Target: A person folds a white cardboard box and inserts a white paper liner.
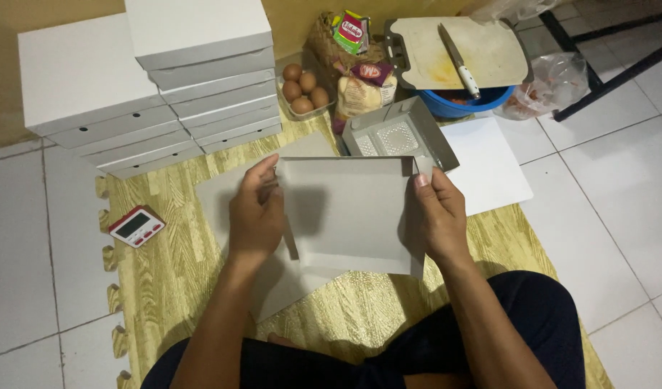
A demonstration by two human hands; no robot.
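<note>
The mat (165, 238), a wood-grain foam piece on the tiled floor (611, 180), serves as the reference. At its far left corner stand two stacks of closed white boxes (151, 79), the right stack taller. A flat grey sheet (223, 194) lies on the mat at its centre, and a white sheet (489, 166) lies at the mat's right edge, partly on the tiles. Above the mat's middle, the carton (345, 212), a grey cardboard blank with side flaps raised, is held up between both hands. The left hand (255, 212) is clamped on its left edge, thumb on the inner face. The right hand (435, 216) is clamped on its right edge near the top corner. Just beyond the carton, at the far side of the mat, sits an open box (399, 133) with a clear plastic tray inside. Past the mat's far right corner, a cutting board (482, 54) rests on a blue basin (460, 102), with a knife (459, 61) lying on the board. At the mat's far edge are a tray of brown eggs (305, 90) and food packets (363, 90). A red-and-white timer (136, 225) lies on the mat's left margin.
</note>
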